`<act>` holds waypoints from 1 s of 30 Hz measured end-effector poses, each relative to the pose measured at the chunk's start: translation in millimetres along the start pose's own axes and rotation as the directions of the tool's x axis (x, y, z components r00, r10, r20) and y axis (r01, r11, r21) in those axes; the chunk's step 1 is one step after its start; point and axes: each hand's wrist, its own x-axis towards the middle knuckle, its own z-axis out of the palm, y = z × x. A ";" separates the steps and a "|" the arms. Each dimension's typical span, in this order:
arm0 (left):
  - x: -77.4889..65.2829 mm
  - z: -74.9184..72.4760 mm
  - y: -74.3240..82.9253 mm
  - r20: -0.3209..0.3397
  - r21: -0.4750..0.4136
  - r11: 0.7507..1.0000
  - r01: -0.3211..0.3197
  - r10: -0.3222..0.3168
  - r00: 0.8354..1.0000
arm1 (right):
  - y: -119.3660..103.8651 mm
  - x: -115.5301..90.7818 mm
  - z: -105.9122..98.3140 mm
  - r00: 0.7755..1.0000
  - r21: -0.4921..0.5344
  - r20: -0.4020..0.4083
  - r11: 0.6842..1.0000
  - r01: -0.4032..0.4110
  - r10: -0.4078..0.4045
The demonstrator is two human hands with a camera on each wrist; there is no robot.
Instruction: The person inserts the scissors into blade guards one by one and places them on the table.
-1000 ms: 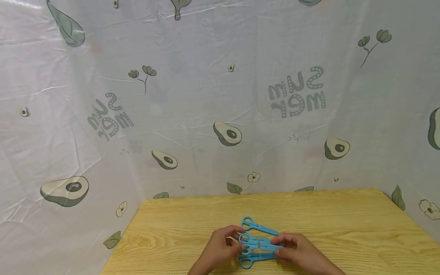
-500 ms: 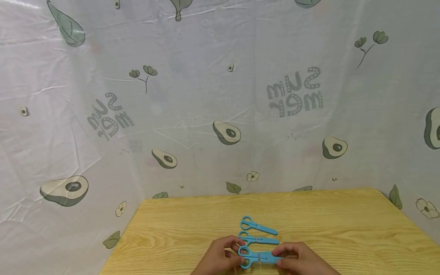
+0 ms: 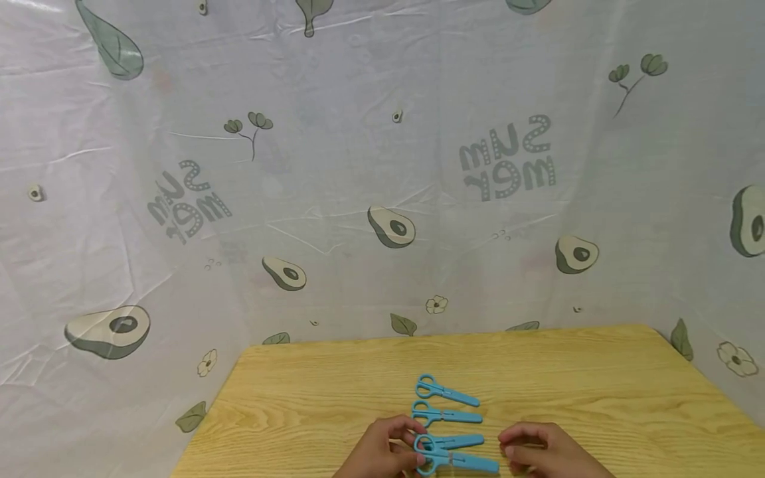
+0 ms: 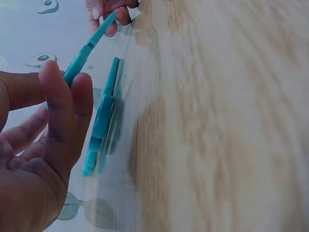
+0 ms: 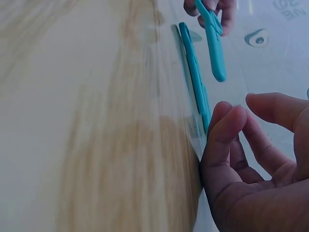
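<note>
My left hand (image 3: 385,448) pinches the handle loops of a pair of blue scissors (image 3: 475,463), its blades covered by a blue sheath pointing right. In the left wrist view these scissors (image 4: 77,65) are raised above the table and tilted. Just behind them, another pair of blue scissors (image 3: 463,441) lies on the wood, its loops partly hidden by the held pair and the fingers. Right of the sheath tip, my right hand (image 3: 552,451) holds nothing, its fingers bent loosely with a gap to the thumb; in the right wrist view this hand (image 5: 256,159) is apart from the held scissors.
Two more pairs of blue scissors, a middle one (image 3: 457,417) and a far one (image 3: 451,392), lie in a column behind, handles to the left. The wooden table (image 3: 311,378) is bordered by a pale printed sheet (image 3: 335,166) hanging at the back and both sides.
Both hands moved nearer with the held scissors, uncovering a pair lying behind. My right hand then let go of the sheath end and moved right; my left hand keeps its pinch.
</note>
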 end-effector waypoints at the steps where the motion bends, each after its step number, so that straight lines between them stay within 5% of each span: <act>1: -0.2 0.0 -0.1 0.003 0.003 1.000 -0.003 0.003 1.000 | -0.3 -1.4 -0.4 1.000 0.000 -0.008 1.000 -0.005 0.005; 17: -7.4 1.4 -2.6 -0.015 0.060 0.998 0.032 -0.031 0.999 | -6.7 -9.0 -3.8 0.992 -0.077 -0.121 0.996 -0.045 0.035; 26: -3.0 -14.8 -2.1 0.074 0.241 0.970 -0.044 0.027 0.997 | -8.6 -3.2 -3.1 0.993 -0.055 -0.111 0.998 -0.034 0.027; 30: 9.8 -30.2 -23.1 0.127 0.280 0.957 -0.078 0.043 0.991 | -8.2 -1.0 -2.0 0.994 -0.045 -0.104 0.999 -0.021 0.016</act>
